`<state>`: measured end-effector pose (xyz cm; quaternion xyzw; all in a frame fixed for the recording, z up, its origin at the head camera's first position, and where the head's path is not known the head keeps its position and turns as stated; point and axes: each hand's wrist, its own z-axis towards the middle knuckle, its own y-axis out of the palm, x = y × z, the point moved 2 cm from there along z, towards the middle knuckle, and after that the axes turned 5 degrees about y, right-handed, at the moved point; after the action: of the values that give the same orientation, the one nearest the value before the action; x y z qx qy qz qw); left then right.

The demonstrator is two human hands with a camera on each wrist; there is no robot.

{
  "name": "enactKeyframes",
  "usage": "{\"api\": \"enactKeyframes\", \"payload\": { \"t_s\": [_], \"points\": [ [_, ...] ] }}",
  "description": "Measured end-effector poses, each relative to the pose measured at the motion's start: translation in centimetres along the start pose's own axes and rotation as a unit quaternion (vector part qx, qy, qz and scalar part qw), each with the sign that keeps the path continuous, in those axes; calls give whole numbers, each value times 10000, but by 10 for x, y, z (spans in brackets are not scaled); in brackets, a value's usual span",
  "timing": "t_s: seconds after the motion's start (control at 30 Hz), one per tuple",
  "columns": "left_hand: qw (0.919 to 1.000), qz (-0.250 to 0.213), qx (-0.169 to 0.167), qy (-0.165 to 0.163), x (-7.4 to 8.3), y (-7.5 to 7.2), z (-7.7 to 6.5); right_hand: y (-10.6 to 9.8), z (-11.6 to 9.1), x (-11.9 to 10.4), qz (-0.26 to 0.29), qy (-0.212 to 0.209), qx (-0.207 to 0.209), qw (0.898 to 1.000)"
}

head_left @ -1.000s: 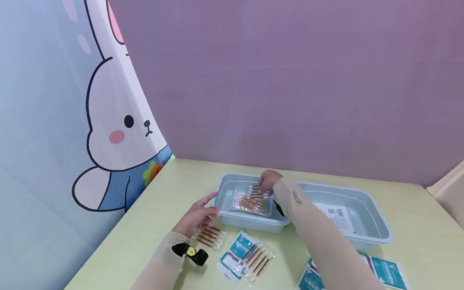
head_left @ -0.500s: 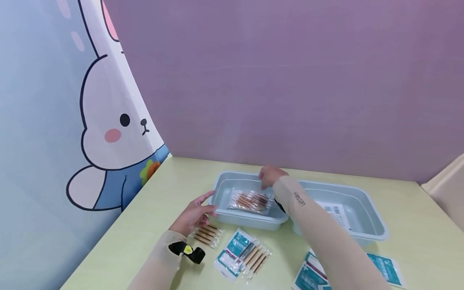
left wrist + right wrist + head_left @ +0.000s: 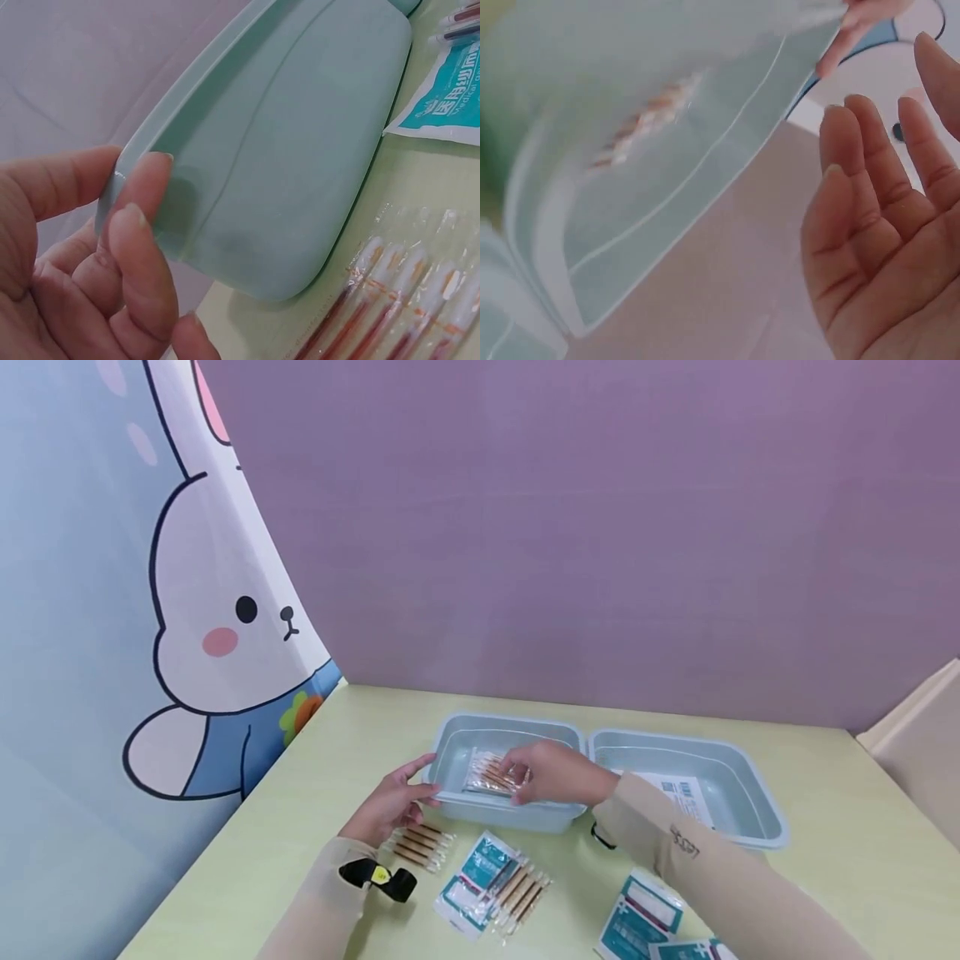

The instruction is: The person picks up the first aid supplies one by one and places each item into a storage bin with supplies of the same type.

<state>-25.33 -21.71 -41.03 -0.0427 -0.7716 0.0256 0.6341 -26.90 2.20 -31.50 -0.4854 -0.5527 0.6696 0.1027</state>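
My left hand pinches the rim of the left pale blue-green plastic basin at its near left corner. In the left wrist view, fingers lie on both sides of the rim. Inside this basin lie clear packets of brown-stick cotton swabs, partly covered by my right hand. The right hand hovers over the basin's front right part, fingers loosely bent; the right wrist view shows nothing between them. Beneath the left hand, another swab packet lies on the table.
A second basin with a printed white label inside stands to the right. In front lie a teal-and-white packet beside a swab packet. More teal packets lie by the right forearm. A purple wall rises behind the table.
My right hand released the swab packet onto the others in the left basin. It then moved from the back right of that basin toward its front. The left hand stays on the rim.
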Motion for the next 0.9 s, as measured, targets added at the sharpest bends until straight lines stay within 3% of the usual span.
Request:
{"api": "enactKeyframes", "payload": {
  "t_s": [0.13, 0.3, 0.5, 0.6, 0.77, 0.9],
  "points": [
    [10000, 24, 46, -36, -2, 0, 1, 13, -11, -5, -52, -657, -67, 9978],
    [9999, -90, 20, -59, -6, -1, 1, 33, -24, -2, 102, -1111, -266, 9934],
    [9993, -293, -213, -12, -6, -3, -1, 62, -32, 9, 252, -1102, -501, 9923],
    [9991, -282, -301, 31, -5, -4, -1, 73, -33, 13, -146, -1114, -434, 9927],
    [9995, -67, -304, 84, -1, -6, 1, 83, -34, 19, -1378, -1276, 223, 9820],
    [9996, -85, -280, 38, -2, -6, 2, 88, -32, 25, -1648, -913, 202, 9819]
  ]
}}
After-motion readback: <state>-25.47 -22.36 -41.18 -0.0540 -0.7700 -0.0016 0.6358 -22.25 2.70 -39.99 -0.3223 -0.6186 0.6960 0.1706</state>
